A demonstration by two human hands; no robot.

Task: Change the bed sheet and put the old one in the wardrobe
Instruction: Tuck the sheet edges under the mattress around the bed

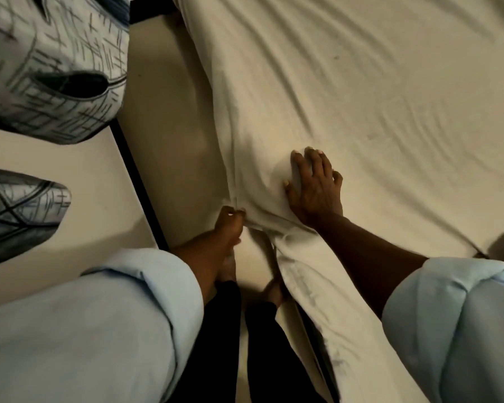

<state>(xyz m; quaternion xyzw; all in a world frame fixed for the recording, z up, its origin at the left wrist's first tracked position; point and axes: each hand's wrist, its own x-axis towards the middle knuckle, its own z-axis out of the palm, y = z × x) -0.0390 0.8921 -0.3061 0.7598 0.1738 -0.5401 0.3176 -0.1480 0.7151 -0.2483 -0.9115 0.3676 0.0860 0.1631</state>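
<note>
Light-blue sleeves (99, 330) frame the view. The left hand (229, 225) pinches a gathered fold of the cream bed sheet (361, 82) at the corner of the bed (313, 321); the right hand (314, 184), fingers spread, presses the sheet flat.

L hand (230, 221) low, fingertips pinching a fold of bed sheet (361, 82); R hand (314, 184) palm down, fingers spread, pressing flat; both forearms bare.

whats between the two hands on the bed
Only a bunched fold of the wrinkled cream bed sheet, running from the pinching left hand to the flat right hand, in the head view.
</note>
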